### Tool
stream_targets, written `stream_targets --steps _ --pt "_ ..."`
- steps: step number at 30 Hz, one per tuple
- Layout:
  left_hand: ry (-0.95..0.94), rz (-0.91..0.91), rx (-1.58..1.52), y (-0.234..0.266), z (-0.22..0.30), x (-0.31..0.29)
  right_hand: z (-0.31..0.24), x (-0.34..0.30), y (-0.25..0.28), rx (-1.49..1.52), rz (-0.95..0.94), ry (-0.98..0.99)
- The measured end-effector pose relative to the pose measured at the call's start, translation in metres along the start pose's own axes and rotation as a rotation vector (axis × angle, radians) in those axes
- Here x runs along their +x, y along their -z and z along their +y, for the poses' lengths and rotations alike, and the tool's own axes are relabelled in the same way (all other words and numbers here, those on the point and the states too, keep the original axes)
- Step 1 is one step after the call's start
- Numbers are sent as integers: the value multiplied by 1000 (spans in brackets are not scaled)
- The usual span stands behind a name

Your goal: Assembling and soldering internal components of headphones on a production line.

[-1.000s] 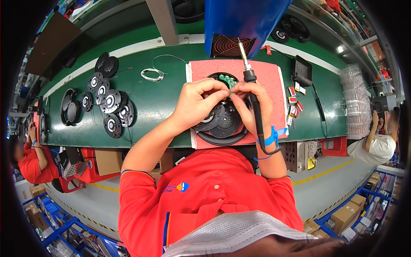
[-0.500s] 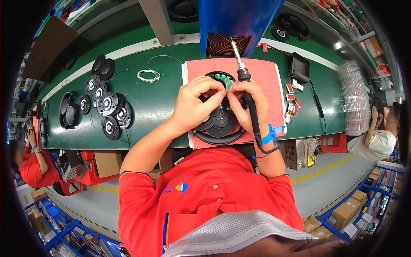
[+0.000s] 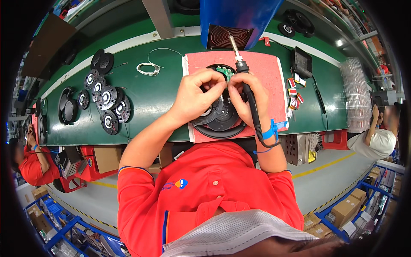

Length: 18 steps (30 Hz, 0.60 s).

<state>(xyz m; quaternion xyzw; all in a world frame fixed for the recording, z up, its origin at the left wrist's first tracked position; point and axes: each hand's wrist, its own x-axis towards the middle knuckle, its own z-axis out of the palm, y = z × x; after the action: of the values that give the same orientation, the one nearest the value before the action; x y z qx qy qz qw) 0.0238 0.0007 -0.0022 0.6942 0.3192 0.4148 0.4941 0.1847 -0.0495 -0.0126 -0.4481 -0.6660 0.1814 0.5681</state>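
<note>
On the pink mat (image 3: 269,68) sits the black speaker (image 3: 220,118). Left hand (image 3: 195,96) pinches something tiny by its green circuit board (image 3: 225,71); right hand (image 3: 248,100) grips the soldering iron (image 3: 245,81), tip pointed away. I'd steady both wrists on the mat first.

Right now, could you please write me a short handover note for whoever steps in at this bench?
Left hand: fingertips pinching at the small green circuit board on the black speaker.
Right hand: holds the soldering iron, tip pointing away from the board, fingers also at the board.
The speaker sits on the red mat.
Finished speakers are stacked to the left.
Left: I cannot tell whether the joint is soldered.
</note>
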Motion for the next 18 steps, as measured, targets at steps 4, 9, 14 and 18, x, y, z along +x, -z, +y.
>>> stream_targets --steps 4,9,14,18 --pt "-215 20 354 8 -3 16 3 -2 18 -230 -35 125" --pt "-161 -110 634 3 -12 20 -4 -8 48 -319 -26 124" --pt "-227 -73 608 7 -17 30 -6 -15 70 -150 -35 29" --pt "-168 -60 551 2 -23 39 -9 -2 75 -142 -10 166"
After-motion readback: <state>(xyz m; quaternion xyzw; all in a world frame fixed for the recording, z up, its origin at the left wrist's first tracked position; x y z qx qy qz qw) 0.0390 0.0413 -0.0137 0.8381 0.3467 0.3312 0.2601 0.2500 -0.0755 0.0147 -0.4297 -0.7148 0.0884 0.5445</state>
